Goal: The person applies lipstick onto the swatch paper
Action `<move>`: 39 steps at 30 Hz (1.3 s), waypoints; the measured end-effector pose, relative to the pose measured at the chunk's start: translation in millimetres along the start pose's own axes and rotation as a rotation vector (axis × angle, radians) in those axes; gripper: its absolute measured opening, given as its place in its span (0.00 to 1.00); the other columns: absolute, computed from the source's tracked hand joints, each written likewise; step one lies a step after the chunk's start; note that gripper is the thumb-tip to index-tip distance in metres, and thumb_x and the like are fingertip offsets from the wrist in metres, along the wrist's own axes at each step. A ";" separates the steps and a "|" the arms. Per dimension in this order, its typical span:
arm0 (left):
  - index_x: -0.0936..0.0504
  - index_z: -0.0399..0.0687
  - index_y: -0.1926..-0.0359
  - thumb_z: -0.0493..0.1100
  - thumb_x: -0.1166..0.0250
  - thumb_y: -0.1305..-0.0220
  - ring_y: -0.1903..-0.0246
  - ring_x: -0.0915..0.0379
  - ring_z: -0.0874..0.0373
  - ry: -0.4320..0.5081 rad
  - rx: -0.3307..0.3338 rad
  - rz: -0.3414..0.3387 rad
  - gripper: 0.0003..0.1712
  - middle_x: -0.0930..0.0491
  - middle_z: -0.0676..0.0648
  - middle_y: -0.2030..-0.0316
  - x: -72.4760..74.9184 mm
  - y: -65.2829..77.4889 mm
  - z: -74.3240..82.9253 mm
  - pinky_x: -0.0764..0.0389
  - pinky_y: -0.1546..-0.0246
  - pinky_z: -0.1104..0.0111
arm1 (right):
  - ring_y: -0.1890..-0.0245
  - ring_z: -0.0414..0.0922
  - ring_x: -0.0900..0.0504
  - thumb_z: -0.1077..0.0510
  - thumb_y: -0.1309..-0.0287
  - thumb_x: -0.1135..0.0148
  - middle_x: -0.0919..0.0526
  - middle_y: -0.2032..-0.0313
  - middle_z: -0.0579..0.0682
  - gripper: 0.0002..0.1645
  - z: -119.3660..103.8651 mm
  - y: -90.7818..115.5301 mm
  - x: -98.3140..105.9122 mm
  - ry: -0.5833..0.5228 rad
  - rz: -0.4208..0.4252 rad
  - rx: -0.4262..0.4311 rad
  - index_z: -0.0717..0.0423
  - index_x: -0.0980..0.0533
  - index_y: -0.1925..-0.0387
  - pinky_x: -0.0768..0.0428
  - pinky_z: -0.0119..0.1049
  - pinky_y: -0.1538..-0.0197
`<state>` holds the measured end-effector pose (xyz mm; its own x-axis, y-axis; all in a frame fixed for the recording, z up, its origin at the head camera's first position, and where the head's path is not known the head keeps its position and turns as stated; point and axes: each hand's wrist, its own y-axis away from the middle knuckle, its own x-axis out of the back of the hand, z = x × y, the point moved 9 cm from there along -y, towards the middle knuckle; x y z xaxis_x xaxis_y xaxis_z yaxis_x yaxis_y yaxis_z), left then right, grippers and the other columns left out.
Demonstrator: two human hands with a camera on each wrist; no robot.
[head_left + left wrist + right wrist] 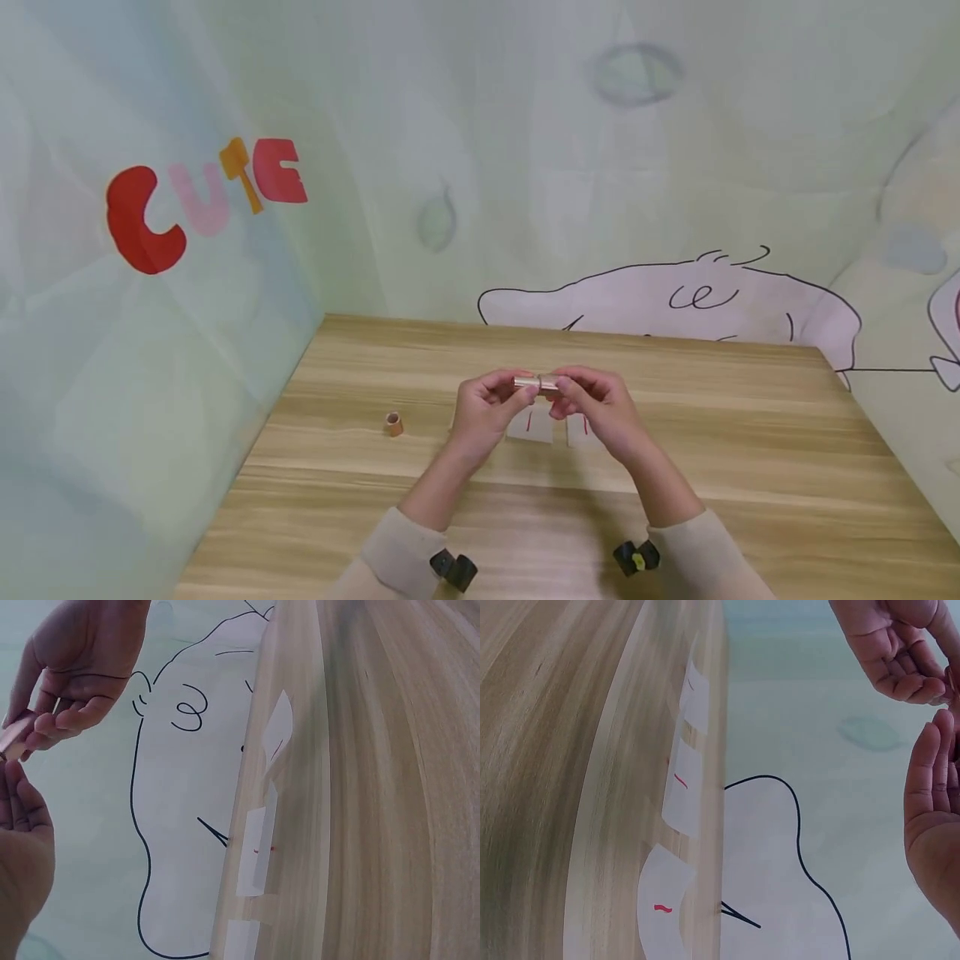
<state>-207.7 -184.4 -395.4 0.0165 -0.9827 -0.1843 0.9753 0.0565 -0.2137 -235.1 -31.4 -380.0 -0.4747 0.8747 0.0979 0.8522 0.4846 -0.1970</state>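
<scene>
In the head view both hands meet over the middle of the table, holding a small shiny metallic tube [527,381] with a seam near its centre, like a lipstick case. My left hand [480,417] pinches its left end with thumb and fingers. At the right end, the thumb and fingers of my right hand [609,417] grip it. The left wrist view shows the tube [16,736] raised above the table level, with a pinkish sheen. Fingers mostly hide it in the right wrist view.
A short hollow copper-coloured cylinder [394,425] stands on the wooden table [337,500], left of the hands. Beyond and below the hands are white paper cards [530,427] with red marks, several of them folded upright [681,784]. A printed wall covering [390,167] borders the table.
</scene>
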 end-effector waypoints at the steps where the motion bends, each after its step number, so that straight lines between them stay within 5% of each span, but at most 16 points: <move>1: 0.16 0.26 0.56 0.31 0.30 0.38 0.67 0.17 0.61 0.002 -0.006 0.006 0.11 0.13 0.46 0.65 0.0 0.0 0.8 0.16 0.61 0.72 | 0.71 0.41 0.14 0.61 0.26 0.44 0.13 0.67 0.46 0.16 -1.5 0.5 -0.2 0.000 -0.004 0.010 0.72 0.22 0.50 0.13 0.37 0.61; 7: 0.16 0.27 0.53 0.31 0.30 0.38 0.65 0.17 0.61 0.007 -0.001 0.005 0.13 0.13 0.47 0.64 -0.1 -0.3 3.5 0.16 0.59 0.71 | 0.69 0.42 0.14 0.63 0.27 0.43 0.14 0.66 0.46 0.15 -6.9 0.8 -0.9 -0.013 -0.015 0.050 0.71 0.22 0.48 0.13 0.37 0.60; 13: 0.20 0.39 0.41 0.30 0.27 0.41 0.62 0.18 0.58 -0.073 0.028 0.007 0.26 0.15 0.43 0.61 4.0 2.1 4.7 0.17 0.56 0.69 | 0.71 0.40 0.15 0.63 0.27 0.44 0.15 0.66 0.44 0.16 -5.9 3.0 1.1 -0.052 -0.005 0.064 0.74 0.24 0.48 0.14 0.35 0.62; 18: 0.18 0.44 0.43 0.37 0.24 0.42 0.63 0.19 0.58 -0.321 0.009 0.038 0.26 0.16 0.45 0.60 17.1 6.6 3.4 0.19 0.57 0.67 | 0.72 0.39 0.16 0.64 0.27 0.44 0.15 0.67 0.44 0.16 -2.6 8.7 7.3 -0.051 0.023 0.077 0.77 0.25 0.49 0.14 0.35 0.63; 27: 0.14 0.44 0.50 0.38 0.22 0.45 0.61 0.19 0.54 -0.733 -0.147 0.121 0.21 0.16 0.50 0.62 64.9 11.9 19.2 0.19 0.58 0.57 | 0.72 0.39 0.16 0.65 0.28 0.44 0.15 0.66 0.44 0.16 0.1 10.8 13.3 -0.086 0.049 0.071 0.79 0.26 0.49 0.14 0.34 0.63; 39: 0.15 0.41 0.47 0.43 0.21 0.47 0.49 0.24 0.41 -1.164 -0.050 0.154 0.26 0.18 0.41 0.49 131.2 25.0 6.8 0.27 0.45 0.47 | 0.72 0.39 0.16 0.65 0.28 0.43 0.14 0.66 0.45 0.16 1.0 13.4 18.1 -0.114 0.064 0.077 0.79 0.26 0.50 0.15 0.33 0.64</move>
<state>-179.6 -313.1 -418.3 0.3502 -0.5317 0.7712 0.9361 0.1701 -0.3078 -232.5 -9.1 -381.8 -0.4460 0.8946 -0.0281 0.8640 0.4222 -0.2742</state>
